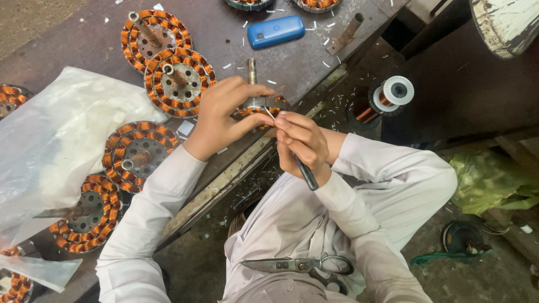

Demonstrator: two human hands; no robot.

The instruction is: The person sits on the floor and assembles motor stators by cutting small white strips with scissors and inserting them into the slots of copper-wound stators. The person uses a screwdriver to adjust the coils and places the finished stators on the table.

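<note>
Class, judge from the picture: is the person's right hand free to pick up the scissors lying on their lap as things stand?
Probably not at once. The right hand grips a dark tool against the copper-wound stator. The scissors lie uncovered on the lap, so only the occupied grip hinders.

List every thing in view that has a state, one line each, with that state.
left hand: gripping the stator on the table edge
right hand: shut on a thin dark tool, tip at the stator
stator in hand: wound with copper, shaft upright
scissors: closed, lying on the lap
wire spool: partly wound with copper wire
blue phone: lying flat
plastic bag: crumpled on the table
</note>
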